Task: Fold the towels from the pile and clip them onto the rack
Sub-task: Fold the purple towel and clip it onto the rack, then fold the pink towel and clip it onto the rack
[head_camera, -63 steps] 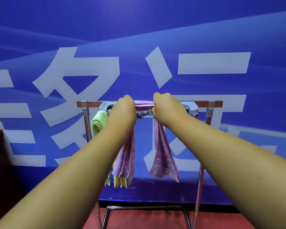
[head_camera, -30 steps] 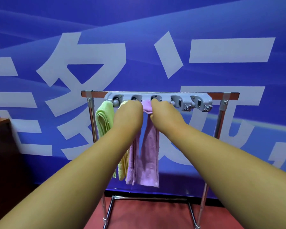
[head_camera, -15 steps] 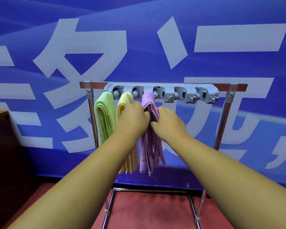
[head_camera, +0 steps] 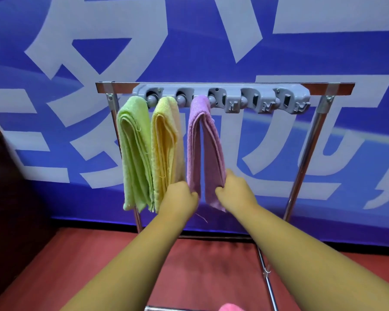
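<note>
Hanging from the third clip of the grey clip strip [head_camera: 296, 92], the purple towel [head_camera: 202, 142] drapes in two folded halves with a narrow gap between them. The left grip [head_camera: 180, 198], a bare hand, is curled round the lower part of the left half, its fingers closed on the cloth near the bottom edge. The right grip [head_camera: 236, 194], the other bare hand, pinches the lower part of the right half in the same way, and a corner of the towel pokes out below it. Both forearms reach up from the bottom of the view.

Just left of the purple towel hangs a folded yellow towel [head_camera: 166, 142], and left of that a folded green towel [head_camera: 133, 142], each under its own clip. The three hang side by side, and the left grip hides part of the yellow towel's lower end. Two more clips sit to the right of the purple towel.

The strip is fixed along the top bar of the rack [head_camera: 305, 153], a frame with shiny metal posts. It stands on a red floor [head_camera: 200, 265] before a blue banner [head_camera: 211, 41] with big white characters. Dark wooden furniture [head_camera: 0, 176] shows at the left edge. A bit of pink cloth [head_camera: 230, 308] peeks in at the bottom edge, too little to identify.
</note>
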